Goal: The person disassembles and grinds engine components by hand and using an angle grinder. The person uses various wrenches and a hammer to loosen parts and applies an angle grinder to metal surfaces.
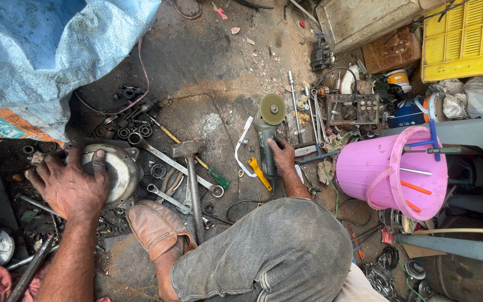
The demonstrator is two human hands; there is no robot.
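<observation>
The left hand (72,187) lies palm down, fingers spread wide, on a round metal housing (115,170) that sits on the dirty workshop floor (208,61). The fingertips press the housing's rim and top face; the hand grips nothing. Beyond the fingertips lies a cluster of black bearings and rings (127,120). Under the wrist, loose rods and small parts cover the floor.

The right hand (282,157) is closed around the body of a green angle grinder (268,134), which rests on the floor. The grinder's disc (273,108) lies beyond the knuckles, face up. A yellow-handled tool (260,173) lies just beside the hand on its inner side. A white strap (242,142) lies near it.

Between the two hands lie a hammer (191,168), several spanners (166,159) and a green-handled screwdriver (205,168). The hammer head points away from the person; its handle runs toward a brown shoe (155,226).

To the outside of the right hand stands a pink bucket (375,168) holding screwdrivers. Long socket extension bars (294,106) lie just beyond the hand, beside the disc. A blue tarpaulin (46,50) lies well beyond the left hand.
</observation>
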